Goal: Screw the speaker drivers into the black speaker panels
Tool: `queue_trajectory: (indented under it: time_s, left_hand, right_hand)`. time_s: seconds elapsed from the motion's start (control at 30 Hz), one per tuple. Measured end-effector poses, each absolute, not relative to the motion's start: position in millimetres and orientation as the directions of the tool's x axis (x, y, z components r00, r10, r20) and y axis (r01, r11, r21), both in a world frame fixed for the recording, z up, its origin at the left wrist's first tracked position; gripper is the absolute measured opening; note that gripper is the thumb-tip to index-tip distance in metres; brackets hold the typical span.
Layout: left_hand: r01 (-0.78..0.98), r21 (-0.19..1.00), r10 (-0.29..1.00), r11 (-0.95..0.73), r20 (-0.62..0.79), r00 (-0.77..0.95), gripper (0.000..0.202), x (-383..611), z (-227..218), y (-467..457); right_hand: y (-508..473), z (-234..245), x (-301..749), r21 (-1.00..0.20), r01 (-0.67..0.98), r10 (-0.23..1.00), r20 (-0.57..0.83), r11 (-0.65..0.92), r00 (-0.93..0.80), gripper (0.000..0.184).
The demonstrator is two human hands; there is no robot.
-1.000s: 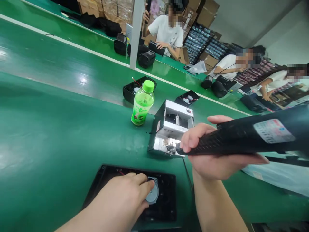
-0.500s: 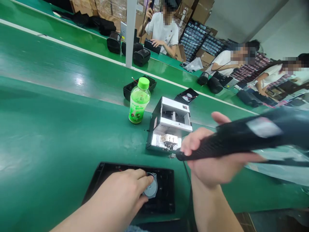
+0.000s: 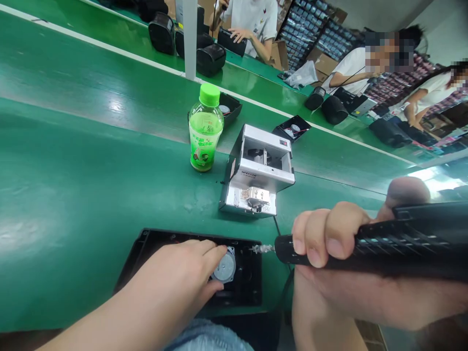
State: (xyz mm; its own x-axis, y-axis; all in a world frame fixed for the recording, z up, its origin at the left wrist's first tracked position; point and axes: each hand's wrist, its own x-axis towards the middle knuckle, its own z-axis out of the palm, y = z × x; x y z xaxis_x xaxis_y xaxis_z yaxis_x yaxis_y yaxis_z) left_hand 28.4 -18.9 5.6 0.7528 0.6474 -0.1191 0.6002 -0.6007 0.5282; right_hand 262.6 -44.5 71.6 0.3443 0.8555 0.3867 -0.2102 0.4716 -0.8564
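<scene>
My left hand (image 3: 185, 268) lies over a black plastic speaker housing (image 3: 248, 290) on the bench. Its fingers and thumb grip the edges of a round silver speaker (image 3: 225, 268) inside that housing. On the right, my right hand (image 3: 332, 234) is wrapped round a black electric screwdriver (image 3: 413, 246), held almost level. The clear-sleeved bit (image 3: 262, 248) points left over the housing's right side, short of the speaker. Whether a screw sits on the tip I cannot tell. Beyond the housing stands a silver and black screw feeder (image 3: 268, 170).
A green-capped bottle (image 3: 205, 134) stands left of the feeder. Behind are black housings with speakers (image 3: 232, 109) (image 3: 292, 129). A white post (image 3: 190, 41) rises past the bench's white line. Several co-workers (image 3: 252, 22) sit across the bench among black speaker boxes (image 3: 211, 59).
My right hand has turned and lowered the screwdriver, so its bit now points left over the housing. My left hand keeps its hold on the speaker. The whole view has shifted.
</scene>
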Motion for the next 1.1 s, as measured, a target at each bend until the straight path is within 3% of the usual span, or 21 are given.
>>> queue_trajectory:
  time_s: [0.17,0.27,0.43,0.53,0.77,0.97,1.1]
  left_hand:
    - [0.576,0.455,0.646,-0.679,-0.002,0.763,0.038,27,2,-21]
    - [0.537,0.400,0.628,-0.742,0.139,0.765,0.023,24,9,-15]
    - [0.499,0.260,0.562,-0.827,0.325,0.761,0.031,36,32,19]
    - [0.497,0.185,0.530,-0.848,0.308,0.790,0.023,60,38,43]
    - [0.502,0.019,0.498,-0.865,0.162,0.852,0.020,109,36,64]
    - [0.334,-0.146,0.285,-0.931,0.278,0.917,0.030,113,38,68]
    - [0.303,-0.131,0.249,-0.944,0.317,0.915,0.033,119,33,69]
  right_hand:
    - [-43,71,266,-0.861,-0.190,0.850,0.388,0.472,0.357,0.054]
    - [-40,72,273,-0.862,-0.175,0.846,0.394,0.476,0.359,0.056]
    - [-35,73,289,-0.824,-0.215,0.827,0.434,0.525,0.357,0.060]
    - [-32,75,293,-0.825,-0.236,0.821,0.393,0.514,0.415,0.049]
    - [-30,75,298,-0.834,-0.185,0.796,0.394,0.520,0.459,0.051]
    - [-28,72,301,-0.781,-0.263,0.754,0.362,0.566,0.549,0.050]
    - [-26,70,303,-0.750,-0.246,0.718,0.400,0.614,0.570,0.054]
